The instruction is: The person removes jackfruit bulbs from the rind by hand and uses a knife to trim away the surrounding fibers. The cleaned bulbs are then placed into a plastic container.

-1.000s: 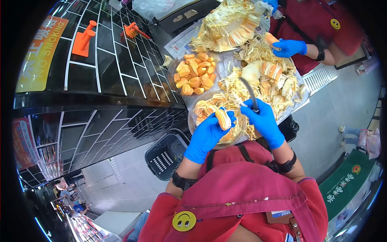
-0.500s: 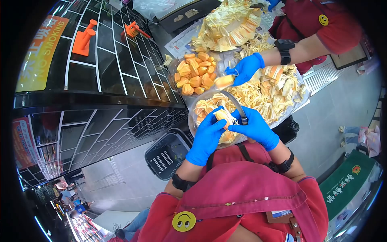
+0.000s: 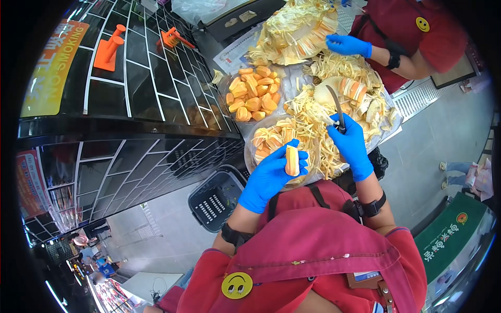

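My left hand (image 3: pixel 269 176), in a blue glove, is closed around a yellow-orange jackfruit pod (image 3: pixel 292 161) held upright. It is above a clear bowl (image 3: pixel 249 159) of jackfruit pieces and pale fibres. My right hand (image 3: pixel 352 147), also gloved in blue, grips a curved knife (image 3: pixel 337 107) by its dark handle, with the blade pointing away from me. Pale strands are at its fingertips, over a heap of stripped jackfruit fibres (image 3: pixel 308 119). Beyond the bowl, a second container holds peeled jackfruit pods (image 3: pixel 253 93).
Across the work surface, a co-worker's gloved hand (image 3: pixel 348 45) is beside a large opened jackfruit piece (image 3: pixel 300 31). Jackfruit rind (image 3: pixel 360 94) lies right of the fibres. A black tiled wall (image 3: pixel 156 68) borders the left, and a dark basket (image 3: pixel 215 201) is below it.
My right hand has moved away from the pod to the right with the knife, over the fibres. The co-worker's hand has drawn back from the pods and no longer holds one.
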`<state>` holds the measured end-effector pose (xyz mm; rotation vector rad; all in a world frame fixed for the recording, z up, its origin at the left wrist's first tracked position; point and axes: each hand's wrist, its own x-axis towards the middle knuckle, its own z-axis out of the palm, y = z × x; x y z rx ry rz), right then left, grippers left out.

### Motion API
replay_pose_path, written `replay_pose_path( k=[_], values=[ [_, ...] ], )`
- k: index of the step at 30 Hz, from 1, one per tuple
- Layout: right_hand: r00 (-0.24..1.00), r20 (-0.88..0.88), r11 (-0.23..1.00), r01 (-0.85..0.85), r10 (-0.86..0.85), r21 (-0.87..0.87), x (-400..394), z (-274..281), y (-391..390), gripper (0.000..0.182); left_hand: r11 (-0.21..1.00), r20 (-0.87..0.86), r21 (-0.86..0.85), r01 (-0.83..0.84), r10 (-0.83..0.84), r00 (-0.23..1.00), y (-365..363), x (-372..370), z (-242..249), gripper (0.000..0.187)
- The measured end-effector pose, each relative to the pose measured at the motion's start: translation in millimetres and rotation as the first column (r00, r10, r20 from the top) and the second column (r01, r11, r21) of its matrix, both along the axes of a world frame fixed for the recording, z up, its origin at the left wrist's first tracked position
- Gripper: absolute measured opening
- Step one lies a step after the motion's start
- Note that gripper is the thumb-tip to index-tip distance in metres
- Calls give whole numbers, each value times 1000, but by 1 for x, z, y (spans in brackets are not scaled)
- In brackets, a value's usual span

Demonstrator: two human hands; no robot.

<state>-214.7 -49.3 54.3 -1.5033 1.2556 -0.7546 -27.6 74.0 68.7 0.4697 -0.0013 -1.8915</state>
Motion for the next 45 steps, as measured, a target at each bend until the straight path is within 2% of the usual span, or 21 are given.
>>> replay_pose_path(
  k=[1,2,3,4,6,8,9,10,13,17,22,26,28,31,33,37,38,40,42,43,45],
  values=[
    [1000,-22,999,17,-18,-27,-1,0,-1,29,1000,-1,1,0,0,1000,-1,-1,2,52],
    [1000,-22,1000,18,-18,-25,-1,1,0,29,999,92,-8,-41,42,995,-3,-2,6,53],
    [981,-194,993,-41,19,-110,0,8,2,32,997,185,-19,-81,83,979,-4,-3,9,54],
    [931,-363,976,-114,40,-183,0,12,3,36,997,184,-19,-80,82,979,-5,-2,7,54],
    [938,-340,982,-118,61,-149,1,17,9,41,996,217,-26,-90,93,972,-8,-2,1,49],
    [966,-101,968,-246,240,-55,4,30,18,46,987,204,17,-160,153,967,-8,-9,-1,43],
    [945,-67,945,-313,320,100,8,43,22,48,972,193,60,-229,213,958,-8,-12,-2,37],
    [946,-68,945,-311,318,100,13,44,28,48,972,193,61,-227,211,958,-9,-12,-2,37],
    [906,-112,894,-422,408,-153,21,40,40,45,976,194,81,-201,183,964,-12,-14,-2,33],
    [873,-127,865,-484,470,-131,25,38,38,38,983,314,42,-181,159,936,-11,-10,1,33],
    [840,-26,840,-542,541,-20,24,44,37,25,986,398,71,-154,113,910,-3,-6,-13,34],
    [832,5,832,-555,555,-16,19,32,36,22,971,425,148,-188,110,899,0,-11,-16,36],
    [883,57,875,-469,466,117,18,28,37,21,964,421,176,-199,108,900,0,-12,-16,36],
    [886,102,874,-463,452,147,18,37,36,21,966,337,166,-200,135,932,0,-11,-17,37],
    [879,55,871,-477,474,117,18,41,35,20,977,278,125,-170,130,952,-2,-11,-18,39],
    [863,-12,863,-505,505,36,14,42,33,17,979,298,110,-171,131,946,-1,-8,-12,36],
    [863,-11,862,-505,506,36,13,41,32,17,987,326,107,-122,81,942,-1,-8,-6,39],
    [960,32,960,-277,278,-23,9,36,27,16,991,355,108,-75,32,934,-1,-5,5,41],
    [972,20,972,-234,234,5,6,38,19,14,994,480,58,95,-112,870,-2,-2,12,42],
    [975,4,975,-222,222,-19,5,38,18,14,993,478,59,99,-116,870,-2,-2,10,42],
    [978,-12,977,-211,211,-43,3,36,15,14,972,685,63,226,-207,698,-2,-3,5,40]
  ],
)
